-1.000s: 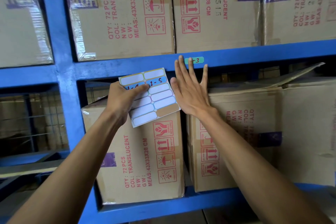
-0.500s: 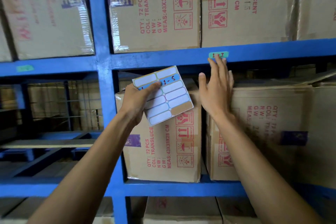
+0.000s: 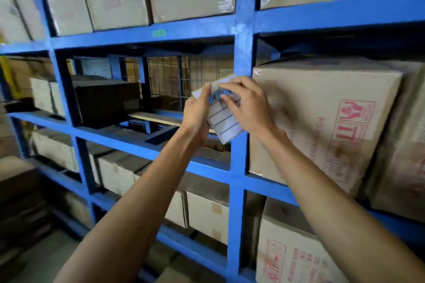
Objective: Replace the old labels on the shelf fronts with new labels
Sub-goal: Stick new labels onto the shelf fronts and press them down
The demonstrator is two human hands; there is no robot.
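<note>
fingers [image 3: 226, 99] of the right hand [image 3: 249, 108] now pinch at the blue written label [image 3: 218, 97] near the top of the label sheet [image 3: 226, 122], closed narrow on its edge as if starting a peel; whether a corner has lifted yet i cannot tell.

head view: half a second ago the right hand was pressing a green label flat on the shelf front; it has since come off the beam and joined the left hand at the sheet, and the view has swung toward 9 o'clock along the rack. i judge that one label is done and the next is being taken. the left hand [image 3: 197, 114] grips the sheet from its 9 o'clock side, thumb over the top corner, holding it tilted. the sheet sits between both hands, in front of the blue upright [image 3: 242, 53]. a green label [image 3: 159, 33] on the shelf front [image 3: 115, 38] lies at 11 o'clock from the hands, well apart, and looks the likely next spot.
</note>
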